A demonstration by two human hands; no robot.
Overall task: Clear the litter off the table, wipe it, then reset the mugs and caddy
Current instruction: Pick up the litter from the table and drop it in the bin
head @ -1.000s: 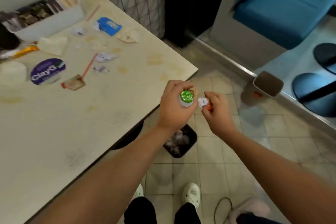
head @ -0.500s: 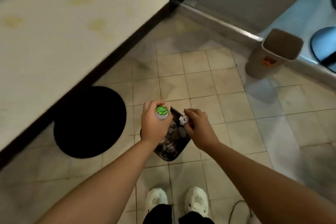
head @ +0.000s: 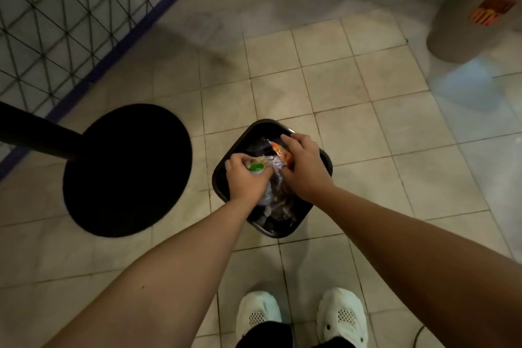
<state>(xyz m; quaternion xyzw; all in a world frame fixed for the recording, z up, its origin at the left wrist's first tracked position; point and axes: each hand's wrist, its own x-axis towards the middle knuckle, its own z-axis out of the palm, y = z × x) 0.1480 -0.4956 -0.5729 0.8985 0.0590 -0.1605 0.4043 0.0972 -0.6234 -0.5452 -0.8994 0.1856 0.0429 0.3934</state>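
Note:
A small black bin (head: pixel 322 162) stands on the tiled floor, holding crumpled wrappers. Both my hands are down at its mouth. My left hand (head: pixel 245 179) is closed round a small bottle with a green cap (head: pixel 256 167). My right hand (head: pixel 303 168) is closed over crumpled white paper and an orange wrapper (head: pixel 279 152) at the bin's far side. The table top, mugs and caddy are out of view.
The table's black round base (head: pixel 127 169) and post (head: pixel 34 134) stand left of the bin. A wire mesh panel (head: pixel 70 5) runs along the back left. A grey bin (head: pixel 474 8) stands at the top right. My white shoes (head: pixel 302 316) are near the bottom edge.
My view has dropped from the table top to the floor. Both hands have gone down from above the bin to its mouth, still holding the bottle and the paper scraps.

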